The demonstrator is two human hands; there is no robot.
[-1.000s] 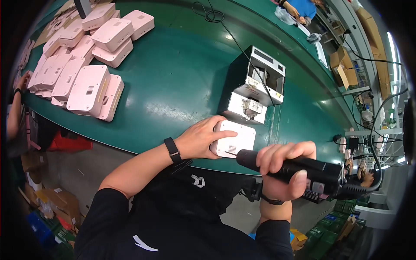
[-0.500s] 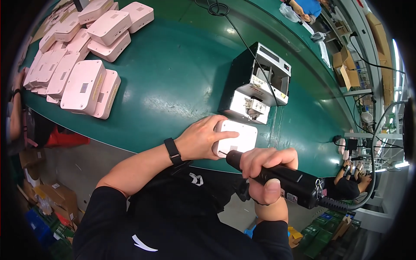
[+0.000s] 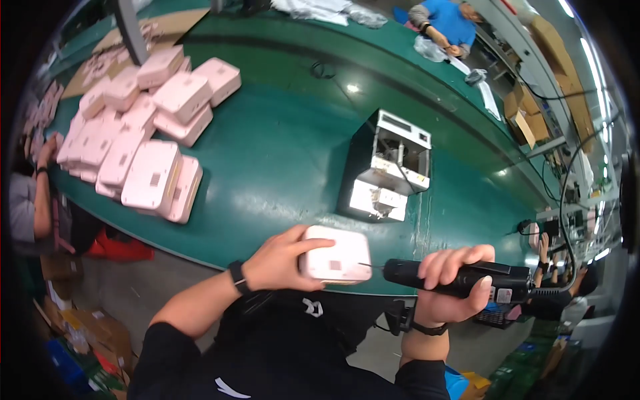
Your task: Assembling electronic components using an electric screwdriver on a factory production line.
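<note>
My left hand [image 3: 283, 260] holds a white plastic device case [image 3: 343, 250] by its left side, near the table's front edge. The thumb lies over its top, and a small vent grille and corner holes show there. In my right hand [image 3: 457, 287] is a black corded electric screwdriver [image 3: 402, 273], fingers wrapped round its body. Its thin bit points left at the case's right corner; whether it touches I cannot tell. Beyond the case stands a black-and-silver boxy machine [image 3: 357, 170] with an open front.
Several similar white cases [image 3: 152, 179] are piled on the green table [image 3: 267, 153] at the left. A metal post [image 3: 130, 33] rises behind them. A person's arm [image 3: 43, 193] reaches in at far left; another person in blue [image 3: 443, 23] works across the table. Cardboard boxes [image 3: 100, 327] stand below left.
The screwdriver has swung from a slant to nearly level and drawn back rightward from the case. The case has shifted left and away from the machine in my left hand. The view has tilted too.
</note>
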